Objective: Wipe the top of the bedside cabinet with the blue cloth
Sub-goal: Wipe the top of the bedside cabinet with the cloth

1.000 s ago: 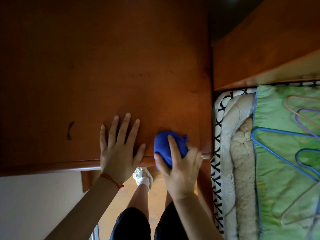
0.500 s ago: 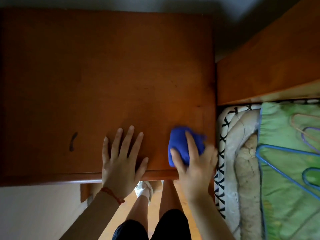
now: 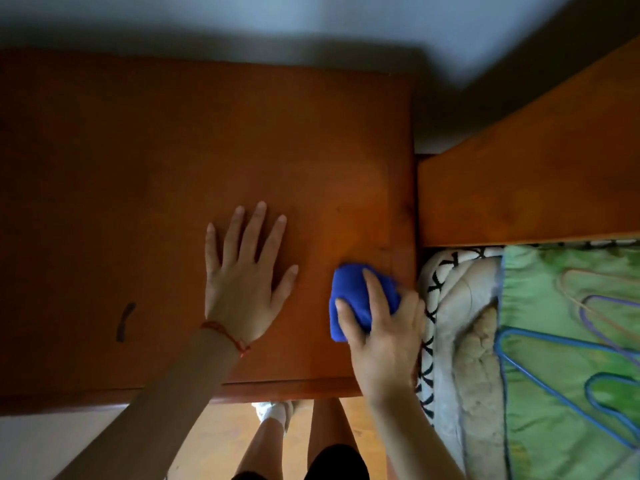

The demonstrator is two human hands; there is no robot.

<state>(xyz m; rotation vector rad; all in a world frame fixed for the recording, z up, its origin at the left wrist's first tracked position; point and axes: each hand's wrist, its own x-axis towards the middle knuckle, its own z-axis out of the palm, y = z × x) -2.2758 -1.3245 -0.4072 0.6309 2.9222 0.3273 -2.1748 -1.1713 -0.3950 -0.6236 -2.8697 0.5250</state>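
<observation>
Right hand (image 3: pixel 384 327) presses the bunched blue cloth (image 3: pixel 353 299) onto the cabinet top (image 3: pixel 207 150).
Left hand (image 3: pixel 242 271) lies flat and splayed, probably bracing; the far edge is blurred.

Two hands are seen: the left hand (image 3: pixel 244 289), laid flat with five fingers spread, and the right hand (image 3: pixel 382 336), pressed on one blue cloth (image 3: pixel 349 296). One bedside cabinet (image 3: pixel 173 168) is counted, its top being the surface under both hands. One dark mark (image 3: pixel 124 322) is found on that surface, to the left of the left hand. One red string bracelet (image 3: pixel 227 336) is worn at the left wrist. To the right of the right hand, one bed (image 3: pixel 554 306) is seen, with at least three wire hangers (image 3: pixel 554 375) lying on it, cut off by the frame edge. Below the hands, two legs and one white shoe (image 3: pixel 272 412) are counted.
</observation>
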